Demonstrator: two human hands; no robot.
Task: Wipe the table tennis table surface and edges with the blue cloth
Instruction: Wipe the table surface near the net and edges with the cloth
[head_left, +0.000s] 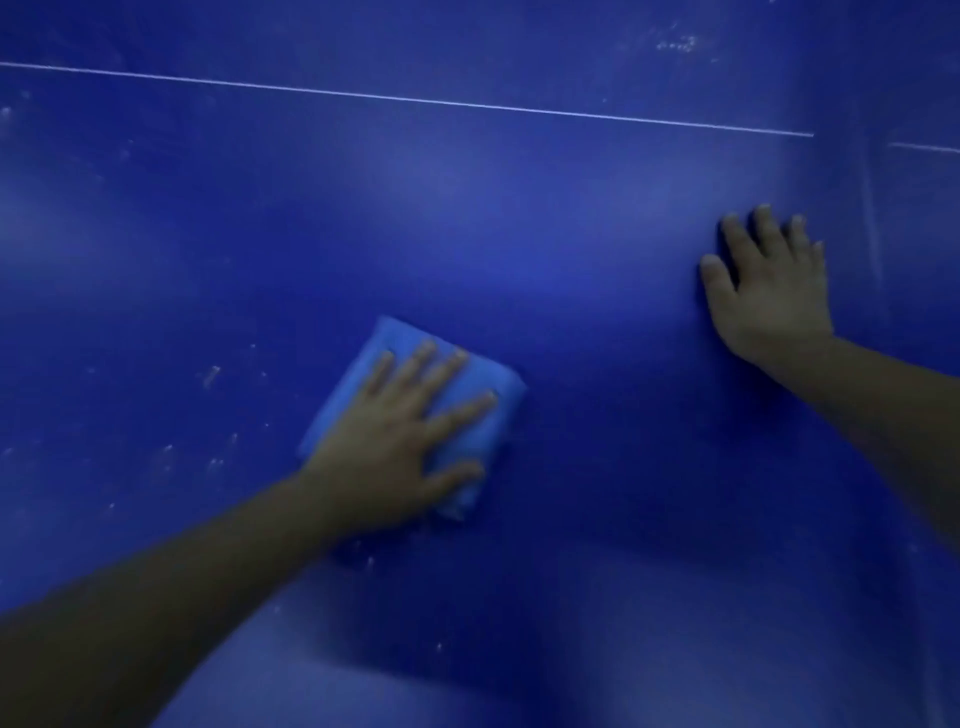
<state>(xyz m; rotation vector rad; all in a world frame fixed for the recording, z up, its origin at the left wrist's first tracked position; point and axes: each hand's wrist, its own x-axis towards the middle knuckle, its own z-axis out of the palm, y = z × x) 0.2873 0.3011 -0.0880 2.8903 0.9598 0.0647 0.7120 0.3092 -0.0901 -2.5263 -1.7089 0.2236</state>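
The dark blue table tennis table (519, 234) fills the whole view. A folded light blue cloth (467, 384) lies flat on it, a little left of the middle. My left hand (405, 436) presses down on the cloth with fingers spread, covering most of it. My right hand (769, 280) rests flat on the bare surface at the right, fingers apart, holding nothing.
A thin white line (415, 98) runs across the table near the top. Pale dust specks and smudges (210, 374) dot the surface left of the cloth and at the top right (675, 44). A faint seam (872, 228) runs down past my right hand.
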